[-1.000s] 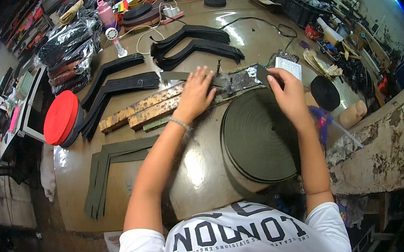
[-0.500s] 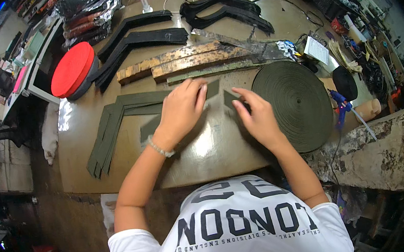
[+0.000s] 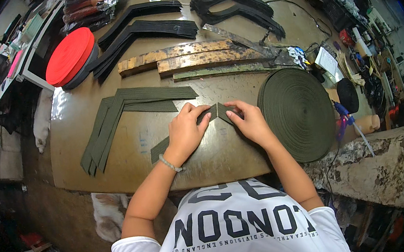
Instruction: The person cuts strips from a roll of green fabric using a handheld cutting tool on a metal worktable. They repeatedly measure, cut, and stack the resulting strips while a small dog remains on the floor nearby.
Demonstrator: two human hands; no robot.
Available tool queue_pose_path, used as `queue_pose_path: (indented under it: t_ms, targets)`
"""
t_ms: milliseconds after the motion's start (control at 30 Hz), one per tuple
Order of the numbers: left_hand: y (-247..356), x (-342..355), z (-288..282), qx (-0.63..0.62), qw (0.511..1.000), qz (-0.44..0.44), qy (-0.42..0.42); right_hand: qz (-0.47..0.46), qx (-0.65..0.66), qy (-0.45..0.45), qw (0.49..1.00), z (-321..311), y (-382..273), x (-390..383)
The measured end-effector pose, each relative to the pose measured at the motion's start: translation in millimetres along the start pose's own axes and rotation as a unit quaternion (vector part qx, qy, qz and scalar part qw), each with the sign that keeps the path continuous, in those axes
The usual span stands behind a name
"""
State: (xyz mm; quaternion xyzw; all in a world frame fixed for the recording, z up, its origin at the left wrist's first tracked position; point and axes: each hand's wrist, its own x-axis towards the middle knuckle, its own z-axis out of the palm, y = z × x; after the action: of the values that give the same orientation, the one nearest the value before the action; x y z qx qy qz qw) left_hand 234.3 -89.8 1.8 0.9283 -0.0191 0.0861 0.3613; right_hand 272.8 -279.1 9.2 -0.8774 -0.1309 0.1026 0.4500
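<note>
My left hand [image 3: 186, 130] pinches a dark olive webbing strap [image 3: 207, 115] between thumb and fingers, and the strap's other end juts out to the left past my wrist. In my right hand [image 3: 250, 122], a second olive strap piece [image 3: 224, 113] is pinched near its end. The two cut ends meet in a shallow peak between my hands, just over the table; most of the right piece is hidden under my hand. Left of my hands lies a pile of bent olive straps [image 3: 112, 116]. A big olive webbing roll [image 3: 299, 115] rests to the right.
Wooden bars [image 3: 200, 60] and a metal strip [image 3: 232, 39] lie beyond my hands. Farther back are black bent strap bundles [image 3: 148, 33] and a red roll [image 3: 70, 56]. A blue glue gun [image 3: 342, 111] sits at the right edge. A furry animal [image 3: 109, 215] lies below the table.
My hands have come closer together and nearer to me. The two strap ends, apart before, now meet at an angle. The furry animal below the table shows more.
</note>
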Motion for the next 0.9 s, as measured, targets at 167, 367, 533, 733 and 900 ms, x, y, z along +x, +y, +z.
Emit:
queue_pose_path:
  t_ms: [167,367,533,733,900]
  targets:
    - [2.1,-2.8,2.5,0.021,1.000,-0.002,0.007,-0.074,-0.028,0.008,0.997,4.2,3.7,1.5]
    - [6.4,-2.8,6.2,0.037,0.998,0.034,0.028,-0.097,-0.108,0.025,0.989,10.4,1.7,2.5]
    - [7.9,-2.0,4.1,0.053,0.998,0.023,0.006,-0.131,-0.217,0.051,0.966,12.6,-3.8,-2.9]
    - [6.4,-0.7,0.1,0.027,0.999,0.017,0.004,-0.067,-0.086,0.022,0.994,4.9,-4.4,-1.0]
    - [7.9,-0.7,0.0,0.028,1.000,0.010,0.007,-0.070,-0.089,0.015,0.994,8.3,-3.7,1.0]
